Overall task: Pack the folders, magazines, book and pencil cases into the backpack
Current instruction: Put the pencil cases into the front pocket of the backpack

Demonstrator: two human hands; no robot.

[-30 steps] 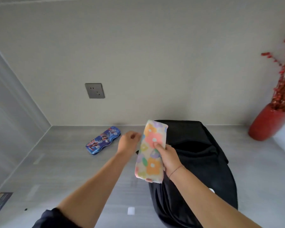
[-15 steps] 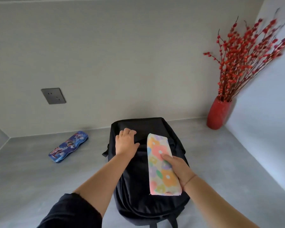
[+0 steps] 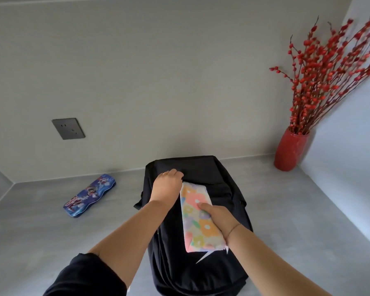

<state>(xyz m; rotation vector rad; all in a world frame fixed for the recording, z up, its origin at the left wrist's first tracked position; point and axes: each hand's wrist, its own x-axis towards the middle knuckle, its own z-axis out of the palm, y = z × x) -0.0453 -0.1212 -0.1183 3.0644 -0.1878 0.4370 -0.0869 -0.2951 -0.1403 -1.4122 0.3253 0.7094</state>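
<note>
Head view: we press our left hand (image 3: 168, 184) on the black backpack (image 3: 226, 201) near its far end, fingers curled down together on the fabric. Our right hand (image 3: 218, 218) grips the floral pencil case (image 3: 195, 212), thumb on top, lying along the backpack. On the bench, toward its far left edge, sits the blue pencil case (image 3: 89, 195)

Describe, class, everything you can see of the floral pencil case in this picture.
The floral pencil case is a flat, soft-looking pouch printed with pink, orange, yellow and purple flowers on a pale ground. It lies lengthwise on top of the black backpack, its far end near the left hand. The right hand grips its right edge, thumb on top. No zip is visible.
</note>
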